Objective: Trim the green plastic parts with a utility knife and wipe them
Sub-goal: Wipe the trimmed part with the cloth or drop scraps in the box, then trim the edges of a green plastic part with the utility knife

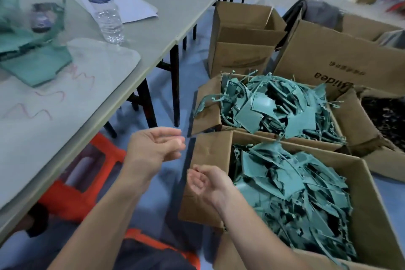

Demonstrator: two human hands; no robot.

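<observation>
Two cardboard boxes on the floor hold heaps of green plastic parts: a near box with green parts and a far box with more green parts. My left hand hovers beside the near box's left flap, fingers loosely curled, holding nothing. My right hand is just below it, against that flap, palm up with relaxed curled fingers, also empty. More green parts lie stacked on the table at the left. No utility knife is visible.
A grey table carries a water bottle, white paper and a pale mat. An orange stool stands under the table edge. Other cardboard boxes stand behind; one at right holds dark scraps.
</observation>
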